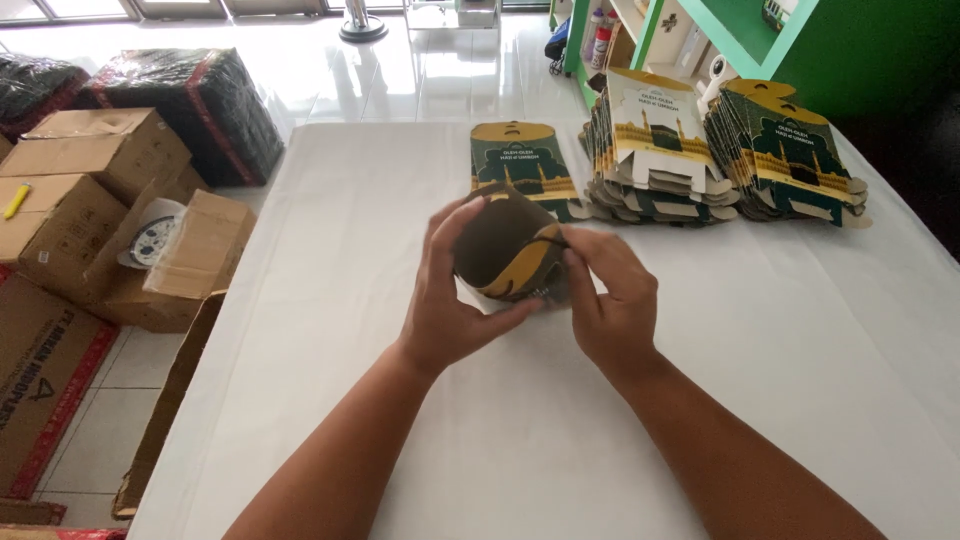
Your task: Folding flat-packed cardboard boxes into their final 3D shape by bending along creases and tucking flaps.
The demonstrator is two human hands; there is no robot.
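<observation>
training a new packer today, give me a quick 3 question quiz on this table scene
1. True or false: both hands hold the small folded carton.
2. Where do the stacks of flat printed cartons lie? A) far right part of the table B) on the floor C) near table edge
3. What lies flat just behind the held carton?

Key
1. True: the left hand and right hand both hold the small folded carton.
2. A: the stacks of flat printed cartons lie far right on the white table.
3. A single flat carton.
</observation>
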